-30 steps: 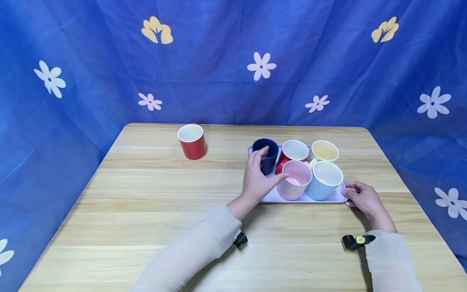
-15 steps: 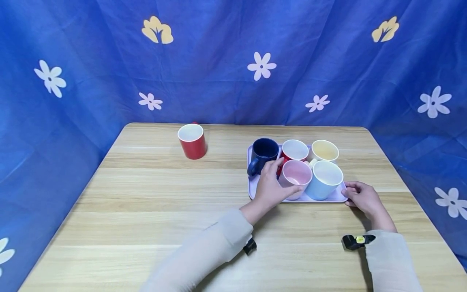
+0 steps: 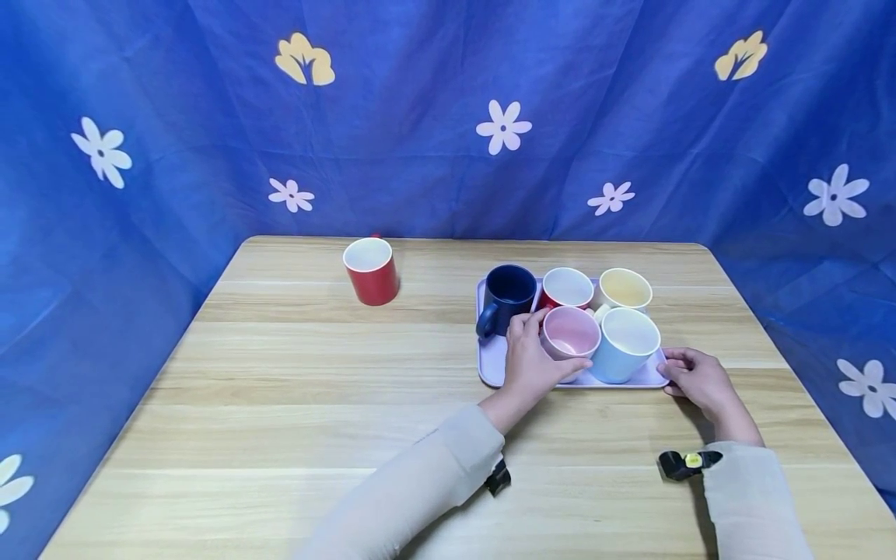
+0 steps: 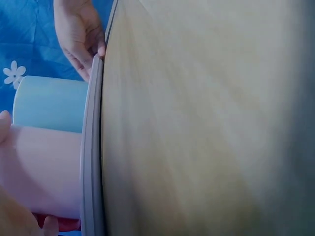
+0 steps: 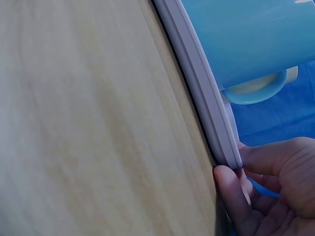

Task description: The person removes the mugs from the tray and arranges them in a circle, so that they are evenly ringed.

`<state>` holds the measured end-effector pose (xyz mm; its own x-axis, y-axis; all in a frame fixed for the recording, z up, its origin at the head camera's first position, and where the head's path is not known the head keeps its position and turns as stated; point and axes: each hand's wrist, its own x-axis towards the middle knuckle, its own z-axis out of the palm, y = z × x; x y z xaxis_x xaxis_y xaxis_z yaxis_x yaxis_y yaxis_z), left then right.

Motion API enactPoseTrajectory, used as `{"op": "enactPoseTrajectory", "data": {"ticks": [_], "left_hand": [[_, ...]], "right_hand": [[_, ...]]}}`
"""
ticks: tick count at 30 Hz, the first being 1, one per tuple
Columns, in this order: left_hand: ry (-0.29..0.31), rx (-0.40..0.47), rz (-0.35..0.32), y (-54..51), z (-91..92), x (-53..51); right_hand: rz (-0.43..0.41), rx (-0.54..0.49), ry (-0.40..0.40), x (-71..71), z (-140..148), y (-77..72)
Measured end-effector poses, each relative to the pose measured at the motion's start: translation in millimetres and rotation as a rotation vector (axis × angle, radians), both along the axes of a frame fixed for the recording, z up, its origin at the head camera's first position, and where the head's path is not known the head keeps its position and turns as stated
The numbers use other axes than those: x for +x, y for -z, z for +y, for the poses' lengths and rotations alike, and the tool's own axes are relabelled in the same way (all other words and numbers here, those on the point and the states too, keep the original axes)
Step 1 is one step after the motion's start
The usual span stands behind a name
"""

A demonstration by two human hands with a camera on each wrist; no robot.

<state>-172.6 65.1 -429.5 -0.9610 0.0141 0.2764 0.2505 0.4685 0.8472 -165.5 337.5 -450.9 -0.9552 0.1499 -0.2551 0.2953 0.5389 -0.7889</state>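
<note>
My left hand [image 3: 530, 367] curls around a pink mug [image 3: 571, 333], thumb on its near side and fingers on its left. The mug stands upright at the front of a lilac tray [image 3: 492, 364]. A light blue mug [image 3: 620, 356] is just right of it. Behind are a navy mug [image 3: 509, 295], a red mug [image 3: 568, 288] with a white inside, and a cream mug [image 3: 625, 289]. At the tray's near right corner, my right hand [image 3: 703, 386] pinches the rim between thumb and fingers; the right wrist view shows this grip on the tray [image 5: 209, 93] closely.
Another red mug [image 3: 374, 281] stands alone near the back left of the wooden table [image 3: 280, 404]. A blue flowered curtain [image 3: 420, 117] hangs behind and on both sides.
My left hand has moved right and nearer, from beside the navy mug to the pink mug, uncovering the navy mug's handle. My right hand keeps its place on the tray.
</note>
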Motion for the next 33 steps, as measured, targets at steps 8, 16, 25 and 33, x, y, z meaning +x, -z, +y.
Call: {"op": "enactPoseTrajectory", "data": {"ticks": [8, 16, 25, 33], "left_hand": [[-0.03, 0.004, 0.025, 1.4, 6.0, -0.8], [-0.033, -0.011, 0.07, 2.1, 4.4, -3.3], [-0.025, -0.05, 0.138, -8.6, 1.3, -6.6], [0.0, -0.013, 0.169, -34.9, -1.2, -7.1]], "right_hand": [[0.003, 0.007, 0.006, 0.8, 0.4, -0.5], [0.007, -0.012, -0.005, 1.2, 0.7, 0.6], [0.008, -0.002, -0.001, 1.1, -0.6, -1.7], [-0.01, 0.002, 0.009, 0.9, 0.0, 0.7]]}}
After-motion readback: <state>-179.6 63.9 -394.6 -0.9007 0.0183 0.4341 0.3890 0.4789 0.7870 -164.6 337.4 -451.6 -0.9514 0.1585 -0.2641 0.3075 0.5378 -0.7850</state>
